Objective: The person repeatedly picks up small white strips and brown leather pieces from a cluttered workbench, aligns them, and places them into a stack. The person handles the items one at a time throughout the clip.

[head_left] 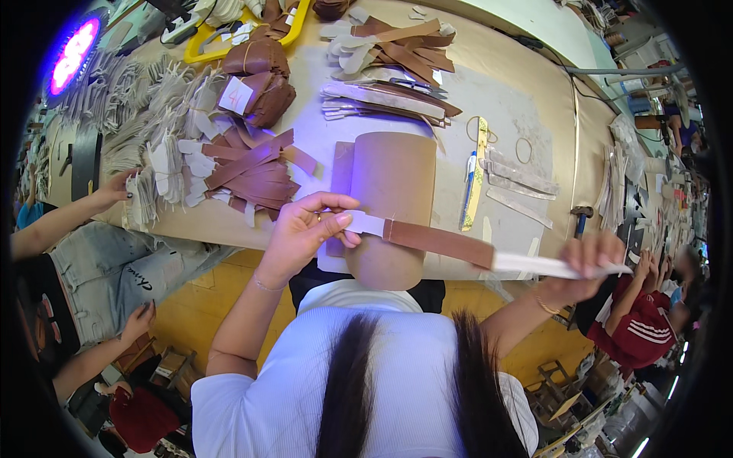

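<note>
As the head view shows, the brown strip (439,243) crosses the tan cylinder (393,179) at the bench (489,46)'s near edge; the left hand (314,231) pinches its white end (366,224), the blurred right hand (586,262) grips its pale tail (531,264). Even, untwisted tension would probably serve best.

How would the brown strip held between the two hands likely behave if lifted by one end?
The brown strip looks thin and narrow, so it is probably light. The left hand and right hand support its white ends; lifted by one alone, so thin a piece would likely droop.
</note>
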`<state>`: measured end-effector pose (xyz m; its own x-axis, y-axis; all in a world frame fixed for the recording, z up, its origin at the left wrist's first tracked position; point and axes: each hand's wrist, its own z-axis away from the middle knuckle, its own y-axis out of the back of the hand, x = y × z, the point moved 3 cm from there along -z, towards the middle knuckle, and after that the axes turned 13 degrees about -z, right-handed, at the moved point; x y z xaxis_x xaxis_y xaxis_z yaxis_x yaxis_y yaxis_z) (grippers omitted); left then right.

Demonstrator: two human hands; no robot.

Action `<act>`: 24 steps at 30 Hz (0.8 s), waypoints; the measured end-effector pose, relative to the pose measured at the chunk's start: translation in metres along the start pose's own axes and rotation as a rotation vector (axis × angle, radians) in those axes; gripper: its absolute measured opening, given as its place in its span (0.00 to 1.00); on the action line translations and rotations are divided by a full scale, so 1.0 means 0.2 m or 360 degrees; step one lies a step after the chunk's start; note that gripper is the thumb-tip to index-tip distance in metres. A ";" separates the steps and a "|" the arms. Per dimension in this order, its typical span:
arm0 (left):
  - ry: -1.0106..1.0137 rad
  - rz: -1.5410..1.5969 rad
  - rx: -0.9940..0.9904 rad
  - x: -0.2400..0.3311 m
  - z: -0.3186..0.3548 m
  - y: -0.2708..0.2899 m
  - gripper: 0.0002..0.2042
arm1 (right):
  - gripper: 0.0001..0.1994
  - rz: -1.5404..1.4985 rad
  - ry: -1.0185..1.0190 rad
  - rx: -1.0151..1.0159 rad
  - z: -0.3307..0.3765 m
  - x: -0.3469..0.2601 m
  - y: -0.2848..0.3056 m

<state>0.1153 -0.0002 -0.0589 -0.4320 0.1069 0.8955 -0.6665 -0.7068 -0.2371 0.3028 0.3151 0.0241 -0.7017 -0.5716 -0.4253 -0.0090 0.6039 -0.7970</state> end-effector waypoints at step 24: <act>0.0070 0.0095 -0.0117 0.08 0.10 -0.03 0.20 | 0.07 0.1823 -0.1696 -0.0615 -0.06 0.89 -0.45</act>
<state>0.1241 -0.0088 -0.0369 -0.4976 0.0978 0.8619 -0.6808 -0.6598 -0.3182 0.1691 0.1657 0.0253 0.3232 0.2493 -0.9129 -0.1405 0.9666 0.2143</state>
